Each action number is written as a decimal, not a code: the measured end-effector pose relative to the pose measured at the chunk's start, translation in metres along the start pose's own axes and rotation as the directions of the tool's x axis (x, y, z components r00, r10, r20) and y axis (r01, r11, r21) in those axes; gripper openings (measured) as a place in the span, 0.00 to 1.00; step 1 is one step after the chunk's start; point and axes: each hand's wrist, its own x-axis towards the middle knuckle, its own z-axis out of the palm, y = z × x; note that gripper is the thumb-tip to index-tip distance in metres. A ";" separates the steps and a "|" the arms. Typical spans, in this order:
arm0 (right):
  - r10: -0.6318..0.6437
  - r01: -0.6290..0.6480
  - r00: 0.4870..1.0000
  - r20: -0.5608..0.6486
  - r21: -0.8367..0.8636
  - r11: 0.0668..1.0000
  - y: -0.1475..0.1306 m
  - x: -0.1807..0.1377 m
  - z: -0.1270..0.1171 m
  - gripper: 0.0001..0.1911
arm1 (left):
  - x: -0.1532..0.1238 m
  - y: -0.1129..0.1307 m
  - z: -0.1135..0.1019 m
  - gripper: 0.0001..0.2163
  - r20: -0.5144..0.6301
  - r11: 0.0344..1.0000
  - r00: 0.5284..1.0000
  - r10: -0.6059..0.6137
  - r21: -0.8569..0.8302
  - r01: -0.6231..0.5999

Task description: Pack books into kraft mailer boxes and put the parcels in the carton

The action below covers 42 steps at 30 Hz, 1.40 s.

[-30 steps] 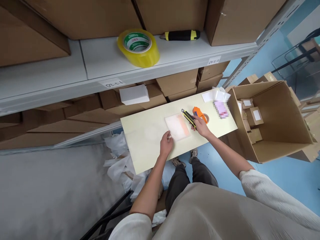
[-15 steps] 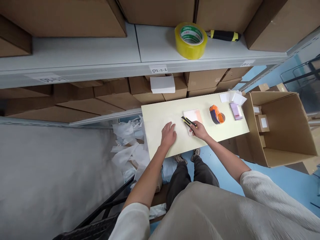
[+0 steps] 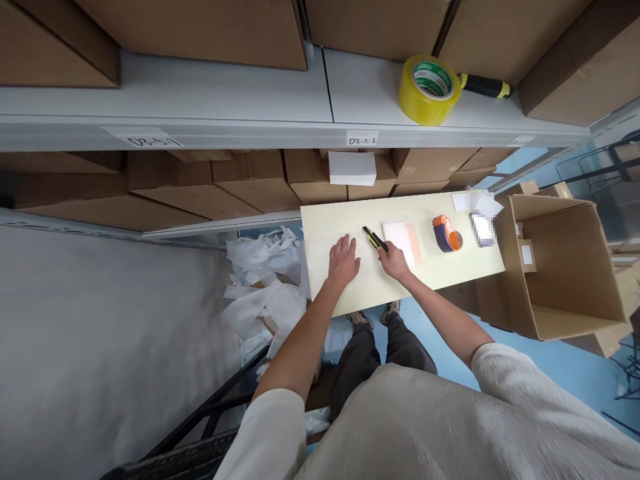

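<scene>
My left hand (image 3: 344,261) lies flat on the pale yellow tabletop (image 3: 350,298), palm down with its fingers stretched out. To the right of it, my right hand (image 3: 394,260) grips a black and yellow utility knife (image 3: 375,239). The knife's tip points away and to the left, low over the tabletop. Beside the right hand lies a flat white and pink packet (image 3: 401,239), partly covered by that hand. An orange and dark blue tape dispenser (image 3: 447,233) stands farther right, apart from both hands.
An open cardboard box (image 3: 570,267) adjoins the table's right end. White papers (image 3: 477,200) and a blurred-out item (image 3: 483,230) lie at that end. Above, a grey shelf (image 3: 225,100) holds boxes and yellow tape (image 3: 430,90). White wrapping scraps (image 3: 270,293) pile up at left.
The knife in my right hand has moved left off the packet, which now shows more fully. My left hand is still on the tabletop. The whole view has shifted slightly.
</scene>
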 end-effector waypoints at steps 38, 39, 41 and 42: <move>0.088 -0.010 0.989 0.119 -0.538 0.843 -0.042 -0.024 0.030 0.17 | 0.020 -0.001 -0.012 0.42 0.075 0.997 0.996 -0.051 0.059 0.047; 0.088 -0.009 0.989 0.121 -0.539 0.842 -0.042 -0.026 0.030 0.16 | 0.018 0.000 -0.013 0.42 0.067 0.998 0.997 -0.046 0.054 0.043; 0.090 -0.009 0.988 0.124 -0.540 0.842 -0.040 -0.032 0.030 0.16 | 0.014 0.000 -0.013 0.38 0.043 0.999 0.999 -0.025 0.040 0.024; 0.091 -0.009 0.988 0.125 -0.542 0.841 -0.039 -0.034 0.031 0.16 | 0.011 0.000 -0.013 0.36 0.029 0.999 0.999 -0.013 0.033 0.012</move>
